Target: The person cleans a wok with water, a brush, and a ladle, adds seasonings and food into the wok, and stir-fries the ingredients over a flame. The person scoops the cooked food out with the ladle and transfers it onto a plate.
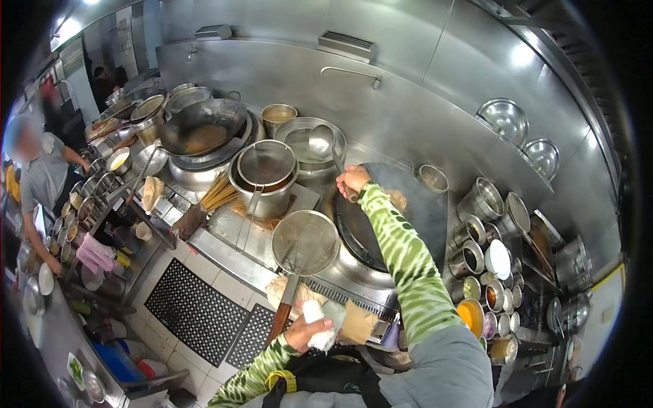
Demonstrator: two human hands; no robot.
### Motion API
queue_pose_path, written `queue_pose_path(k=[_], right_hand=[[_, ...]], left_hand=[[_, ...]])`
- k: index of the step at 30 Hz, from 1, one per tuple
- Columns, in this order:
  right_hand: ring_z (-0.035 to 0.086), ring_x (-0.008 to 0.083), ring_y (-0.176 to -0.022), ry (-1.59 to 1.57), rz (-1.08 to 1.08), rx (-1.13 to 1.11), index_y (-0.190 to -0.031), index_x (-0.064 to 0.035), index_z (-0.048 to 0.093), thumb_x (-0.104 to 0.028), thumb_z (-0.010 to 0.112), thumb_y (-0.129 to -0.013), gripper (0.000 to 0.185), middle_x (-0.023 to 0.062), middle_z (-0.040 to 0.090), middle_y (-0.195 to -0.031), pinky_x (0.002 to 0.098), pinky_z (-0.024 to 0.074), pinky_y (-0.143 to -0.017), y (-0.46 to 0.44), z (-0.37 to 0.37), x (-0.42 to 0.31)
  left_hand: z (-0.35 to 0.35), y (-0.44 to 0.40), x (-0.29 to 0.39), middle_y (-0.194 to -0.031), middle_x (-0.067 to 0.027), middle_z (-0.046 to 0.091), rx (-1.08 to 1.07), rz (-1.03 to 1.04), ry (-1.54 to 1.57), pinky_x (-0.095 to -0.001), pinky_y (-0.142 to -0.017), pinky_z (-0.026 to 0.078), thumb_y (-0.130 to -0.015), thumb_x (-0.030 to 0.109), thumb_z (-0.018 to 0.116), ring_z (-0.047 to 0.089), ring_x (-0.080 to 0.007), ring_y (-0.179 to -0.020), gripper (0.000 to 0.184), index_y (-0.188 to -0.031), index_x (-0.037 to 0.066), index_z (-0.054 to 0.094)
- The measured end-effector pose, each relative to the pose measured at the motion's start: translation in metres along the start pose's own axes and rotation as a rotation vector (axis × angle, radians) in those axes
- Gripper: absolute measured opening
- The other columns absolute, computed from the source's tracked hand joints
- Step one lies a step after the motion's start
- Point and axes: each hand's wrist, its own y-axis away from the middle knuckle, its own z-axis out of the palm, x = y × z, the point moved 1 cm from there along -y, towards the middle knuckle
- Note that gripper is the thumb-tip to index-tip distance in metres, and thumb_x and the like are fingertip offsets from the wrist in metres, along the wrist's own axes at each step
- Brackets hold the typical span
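My right hand (354,182) is wrapped round the handle of a metal ladle (322,141), whose bowl is over a wide steel pan of liquid (297,139) behind the stove. Below that arm sits a dark wok (357,224) with a pale brown piece of food (396,200) at its far side and haze above it. Near my body, my left hand (308,333) holds a white cloth-like bundle (319,326). Just beyond that hand, a round mesh strainer (305,242) with a wooden handle lies at the counter edge.
Another wok (204,127) stands on the left burner. Between the burners is a pot with a sieve (266,163). Bowls of seasonings (470,316) line the right side. At far left stands a co-worker (51,170). Black mats (197,313) cover part of the floor.
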Motion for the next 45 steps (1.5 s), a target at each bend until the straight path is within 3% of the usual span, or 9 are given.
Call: queue_pose_path(k=[5, 8, 14, 23, 28, 30, 34, 42, 45], right_hand=[[0.058, 0.0177, -0.051, 0.259, -0.014, -0.027, -0.097, 0.0003, 0.055, -0.003, 0.06, -0.086, 0.013, 0.0114, 0.061, -0.071, 0.0324, 0.0467, -0.04, -0.06, 0.012, 0.02], [0.058, 0.0165, -0.049, -0.56, 0.105, -0.075, -0.091, -0.0021, 0.055, -0.004, 0.059, -0.087, 0.006, 0.0118, 0.062, -0.07, 0.0286, 0.0475, -0.04, -0.039, -0.002, 0.02], [0.059, 0.0135, -0.061, -1.308, 0.086, -0.267, -0.096, 0.0047, 0.051, -0.006, 0.06, -0.089, 0.015, 0.0129, 0.06, -0.089, 0.0239, 0.0495, -0.052, 0.109, -0.062, 0.013], [0.056, 0.0081, -0.06, -0.817, 0.259, 0.144, -0.092, -0.0004, 0.053, -0.008, 0.058, -0.091, 0.009, 0.006, 0.059, -0.079, 0.0205, 0.0459, -0.047, 0.239, -0.131, 0.029], [0.056, 0.0165, -0.052, -0.407, 0.067, 0.4, -0.147, 0.0, 0.021, -0.001, 0.06, -0.087, 0.071, 0.0137, 0.061, -0.077, 0.0318, 0.0471, -0.042, 0.275, -0.149, 0.071], [0.057, 0.0169, -0.053, -0.465, 0.004, 0.455, -0.147, 0.0013, 0.021, -0.001, 0.059, -0.087, 0.071, 0.013, 0.062, -0.076, 0.0313, 0.0477, -0.042, 0.297, -0.159, 0.089], [0.057, 0.0112, -0.057, -0.721, -0.062, 0.325, -0.109, -0.0036, 0.053, -0.008, 0.054, -0.093, 0.017, 0.0081, 0.061, -0.081, 0.0247, 0.0479, -0.043, 0.346, -0.175, 0.091], [0.057, 0.0095, -0.059, -1.007, 0.059, 0.176, -0.11, -0.0065, 0.055, -0.01, 0.055, -0.094, 0.017, 0.0066, 0.061, -0.083, 0.0209, 0.0489, -0.048, 0.317, -0.206, 0.074], [0.055, 0.0092, -0.057, -0.95, -0.156, 0.191, -0.11, -0.0091, 0.053, -0.009, 0.056, -0.093, 0.017, 0.0057, 0.059, -0.078, 0.0225, 0.047, -0.046, 0.28, -0.217, 0.072]], left_hand=[[-0.024, 0.026, -0.009, -0.095, -0.0137, 0.067, 0.157, 0.056, -0.005, -0.0316, -0.069, 0.053, -0.088, 0.021, 0.067, 0.066, -0.0213, -0.079, 0.044, -0.122, -0.004, 0.054], [-0.042, 0.035, -0.015, -0.101, -0.0197, 0.067, 0.167, 0.1, -0.018, -0.0378, -0.073, 0.057, -0.088, 0.025, 0.067, 0.068, -0.0277, -0.085, 0.055, -0.129, -0.004, 0.047], [-0.037, -0.002, 0.0, -0.103, -0.0197, 0.067, -0.002, 0.097, -0.005, -0.0349, -0.068, 0.058, -0.09, 0.037, 0.063, 0.069, -0.0266, -0.082, 0.061, -0.132, -0.003, 0.045], [0.013, -0.17, -0.003, -0.082, -0.0128, 0.069, -0.002, -0.217, 0.013, -0.0306, -0.047, 0.053, -0.094, 0.054, 0.053, 0.068, -0.0225, -0.067, 0.05, -0.108, 0.006, 0.061], [0.046, -0.216, -0.007, -0.075, -0.0029, 0.066, 0.182, -0.241, 0.029, -0.0357, -0.051, 0.053, -0.092, 0.062, 0.048, 0.067, -0.0217, -0.066, 0.049, -0.099, 0.016, 0.062], [0.046, -0.228, -0.017, -0.083, -0.0003, 0.067, 0.193, -0.257, -0.004, -0.04, -0.055, 0.052, -0.091, 0.062, 0.051, 0.065, -0.0194, -0.07, 0.047, -0.102, 0.018, 0.063], [0.052, -0.239, -0.028, -0.082, 0.0013, 0.065, 0.185, -0.26, 0.008, -0.0407, -0.062, 0.051, -0.084, 0.053, 0.067, 0.063, -0.0187, -0.075, 0.035, -0.099, 0.021, 0.063], [0.068, -0.246, -0.024, -0.086, -0.0045, 0.06, 0.464, -0.251, 0.067, -0.0424, -0.062, 0.049, -0.083, 0.03, 0.065, 0.059, -0.0249, -0.078, 0.02, -0.097, 0.017, 0.061], [0.061, -0.251, -0.03, -0.082, -0.0031, 0.062, 0.444, -0.26, 0.05, -0.0397, -0.056, 0.049, -0.085, 0.029, 0.063, 0.062, -0.0229, -0.072, 0.016, -0.096, 0.017, 0.06]])
